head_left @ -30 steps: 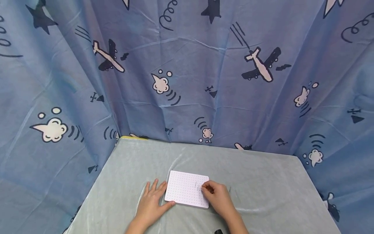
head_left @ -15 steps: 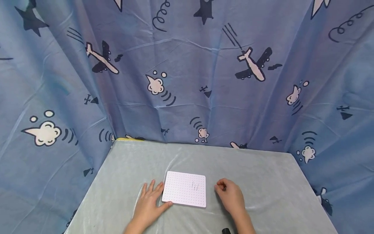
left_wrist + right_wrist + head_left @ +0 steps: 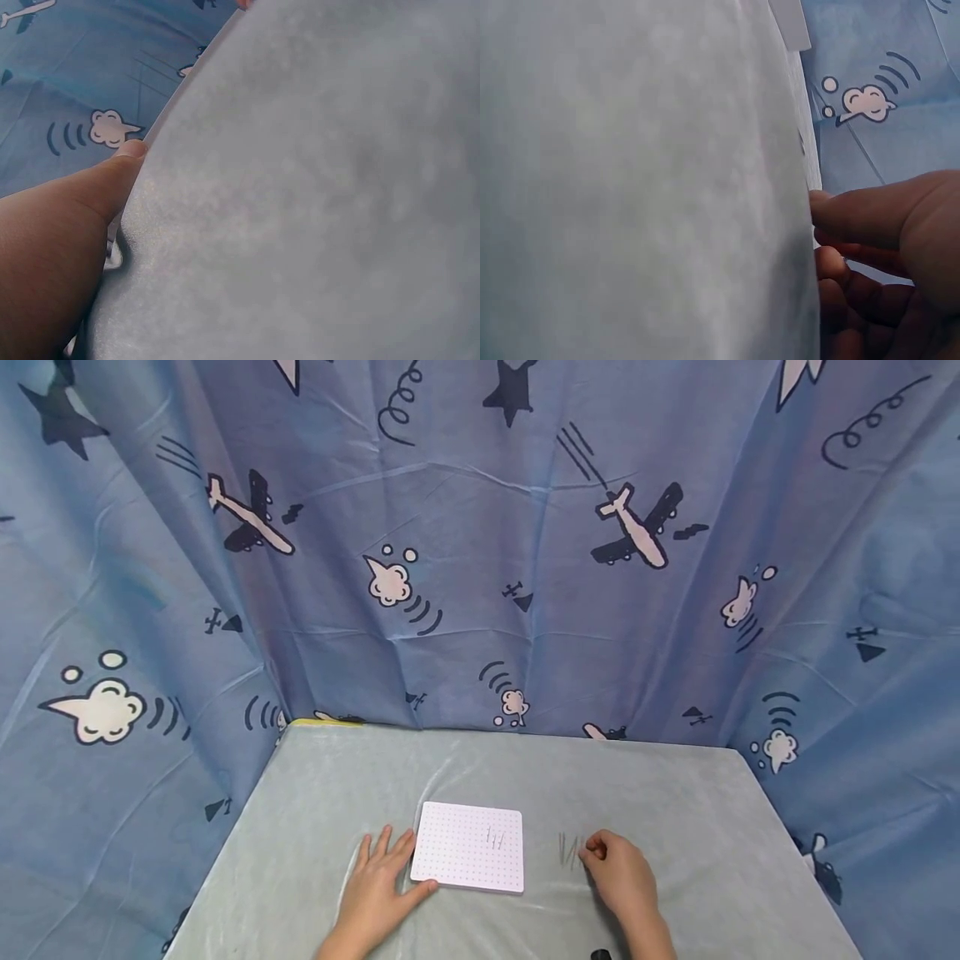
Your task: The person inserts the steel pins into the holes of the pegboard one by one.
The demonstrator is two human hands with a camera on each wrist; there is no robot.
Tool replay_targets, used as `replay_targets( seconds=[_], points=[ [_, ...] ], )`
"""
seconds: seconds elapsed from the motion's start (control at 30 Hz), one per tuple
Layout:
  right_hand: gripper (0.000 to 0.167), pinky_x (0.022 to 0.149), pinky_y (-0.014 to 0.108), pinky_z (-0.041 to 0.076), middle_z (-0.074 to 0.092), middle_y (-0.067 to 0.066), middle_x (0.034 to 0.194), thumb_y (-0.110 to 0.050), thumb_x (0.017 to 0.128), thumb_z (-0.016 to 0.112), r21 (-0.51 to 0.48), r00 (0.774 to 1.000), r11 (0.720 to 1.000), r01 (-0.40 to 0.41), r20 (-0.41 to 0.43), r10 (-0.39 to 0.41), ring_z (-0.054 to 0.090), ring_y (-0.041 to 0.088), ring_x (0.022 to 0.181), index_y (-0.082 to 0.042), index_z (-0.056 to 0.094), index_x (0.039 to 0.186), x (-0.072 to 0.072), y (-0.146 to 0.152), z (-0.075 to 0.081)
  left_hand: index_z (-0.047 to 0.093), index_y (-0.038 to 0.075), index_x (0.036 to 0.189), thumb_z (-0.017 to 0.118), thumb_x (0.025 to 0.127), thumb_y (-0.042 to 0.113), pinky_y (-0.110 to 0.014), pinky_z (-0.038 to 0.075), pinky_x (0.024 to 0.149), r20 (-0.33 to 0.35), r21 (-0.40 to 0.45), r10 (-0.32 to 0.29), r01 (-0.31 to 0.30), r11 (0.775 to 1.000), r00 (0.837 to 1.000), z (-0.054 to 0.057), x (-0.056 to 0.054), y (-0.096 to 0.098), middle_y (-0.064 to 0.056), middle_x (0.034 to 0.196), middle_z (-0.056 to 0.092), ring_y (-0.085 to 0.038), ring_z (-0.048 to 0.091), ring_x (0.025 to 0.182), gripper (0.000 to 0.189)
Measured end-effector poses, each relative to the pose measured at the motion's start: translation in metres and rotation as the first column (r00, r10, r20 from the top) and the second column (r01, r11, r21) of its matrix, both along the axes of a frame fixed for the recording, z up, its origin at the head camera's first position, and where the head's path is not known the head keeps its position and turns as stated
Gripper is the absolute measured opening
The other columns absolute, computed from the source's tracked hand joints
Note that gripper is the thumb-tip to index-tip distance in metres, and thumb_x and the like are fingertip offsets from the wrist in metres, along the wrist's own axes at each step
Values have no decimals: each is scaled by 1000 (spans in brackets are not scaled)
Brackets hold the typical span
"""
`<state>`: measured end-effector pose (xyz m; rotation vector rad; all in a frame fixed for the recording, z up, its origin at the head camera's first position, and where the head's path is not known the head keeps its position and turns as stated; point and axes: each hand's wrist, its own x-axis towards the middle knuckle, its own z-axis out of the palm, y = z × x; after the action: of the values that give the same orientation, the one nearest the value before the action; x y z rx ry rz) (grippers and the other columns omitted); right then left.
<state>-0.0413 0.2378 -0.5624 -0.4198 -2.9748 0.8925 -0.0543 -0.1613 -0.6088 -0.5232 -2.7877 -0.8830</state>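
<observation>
A white pegboard [image 3: 465, 852] with rows of small holes lies on the cloth-covered table in the head view. Several thin, dark pins [image 3: 494, 839] stand in its upper right part. My left hand [image 3: 375, 885] spreads its fingers at the board's left side, with the thumb along the front edge. In the left wrist view the thumb [image 3: 120, 176] touches a pale edge. My right hand [image 3: 621, 872] bends its fingers down beside several thin pins [image 3: 567, 850] lying on the cloth. Whether thumb and forefinger pinch a pin is too small to tell.
A grey-green cloth [image 3: 420, 768] covers the table. Blue curtains [image 3: 450, 652] with printed planes close in the back and sides. A black object [image 3: 601, 954] shows at the bottom edge near my right wrist. Something yellow [image 3: 326, 722] lies along the back left edge.
My right hand has left the pegboard and moved right, uncovering pins standing in the board and others lying on the cloth. The left hand stays at the board while the view shifts slightly.
</observation>
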Motion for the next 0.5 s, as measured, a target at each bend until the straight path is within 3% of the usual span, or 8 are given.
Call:
replay_targets(
  seconds=[0.23, 0.5],
  points=[
    [10, 59, 35, 48, 63, -3, 79, -17, 99, 79, -18, 1000, 1000, 17, 19, -16, 57, 16, 68, -7, 76, 99, 6, 11, 1, 68, 5, 148, 76, 88, 74, -69, 18, 131, 39, 2, 5, -5, 1000, 999, -1, 0, 1, -10, 154, 65, -45, 43, 155, 92],
    [12, 57, 35, 49, 66, -3, 75, -14, 100, 74, 17, 1000, 1000, 18, 23, -18, 58, 17, 64, -9, 76, 90, 12, 19, 5, 68, 5, 148, 78, 88, 72, -70, 17, 131, 21, 0, 2, -2, 1000, 1000, -2, -1, 2, -9, 154, 64, -46, 43, 155, 90]
  ],
)
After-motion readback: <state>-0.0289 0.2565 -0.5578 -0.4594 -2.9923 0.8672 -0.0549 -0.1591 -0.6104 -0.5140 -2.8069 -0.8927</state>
